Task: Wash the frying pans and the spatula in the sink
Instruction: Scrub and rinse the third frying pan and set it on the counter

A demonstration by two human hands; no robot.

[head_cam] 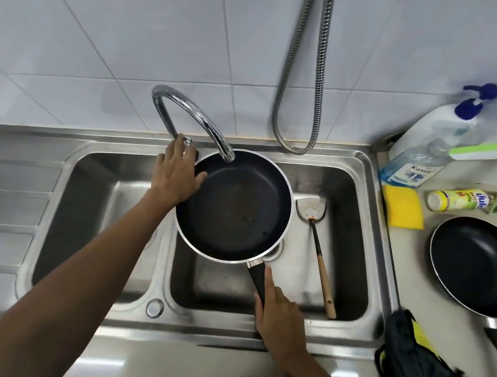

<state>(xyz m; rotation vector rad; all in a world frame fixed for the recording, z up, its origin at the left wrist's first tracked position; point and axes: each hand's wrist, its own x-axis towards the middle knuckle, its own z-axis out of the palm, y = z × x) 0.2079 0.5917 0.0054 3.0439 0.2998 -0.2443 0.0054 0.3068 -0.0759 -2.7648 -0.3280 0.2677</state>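
**Frying pan held under the tap over the right-hand basin**

I'm looking down from the head camera on a steel double sink [253, 331]. I take the dark frying pan [234, 205] as the middle of the clock. It is held level above the right basin, with the curved tap [187, 117] ending over its rim at 12 o'clock.

At 5 o'clock my right hand [280, 322] grips the pan's black handle, forefinger laid straight along it. At 10 o'clock my left hand [176, 172] reaches to the foot of the tap. Its fingers are fairly straight on the lever there, and the thumb is spread toward the pan's rim.

At 3 o'clock the spatula [317, 245] lies in the right basin. Its metal blade points toward the wall and its wooden handle toward me.

Further out at 3 o'clock, on the worktop [413, 273], sits a second frying pan [477, 266]. At 2 o'clock are a yellow sponge [402, 207], a bottle lying on its side [457, 200] and a spray bottle [419, 154]. At 4 o'clock lies a dark and yellow cloth [416, 368].
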